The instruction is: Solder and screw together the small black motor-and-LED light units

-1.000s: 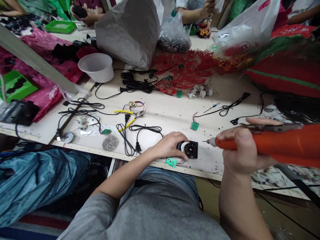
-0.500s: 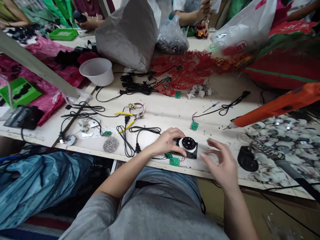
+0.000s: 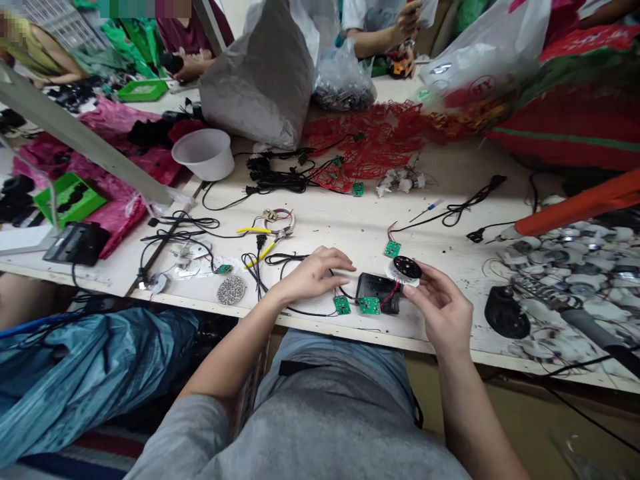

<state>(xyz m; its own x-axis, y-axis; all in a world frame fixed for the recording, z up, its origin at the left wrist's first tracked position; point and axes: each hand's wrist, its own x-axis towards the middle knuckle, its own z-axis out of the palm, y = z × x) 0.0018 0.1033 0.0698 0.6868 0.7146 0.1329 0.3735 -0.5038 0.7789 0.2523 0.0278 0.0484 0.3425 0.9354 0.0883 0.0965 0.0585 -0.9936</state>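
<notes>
While the right hand [image 3: 440, 308] pinches a round black-and-white dial [image 3: 407, 269] in a narrow grip, the open left hand [image 3: 313, 275] rests near a black plastic housing [image 3: 375, 291] on the table [image 3: 325, 220].

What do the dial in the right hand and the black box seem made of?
The dial looks like matte black plastic on a white disc, possibly plastic too. The box looks like moulded black plastic: smooth, faintly glossy surface.

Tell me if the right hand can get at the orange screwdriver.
Probably yes: the right hand must first set down the round black dial, but only thin wires lie between it and the orange screwdriver.
</notes>
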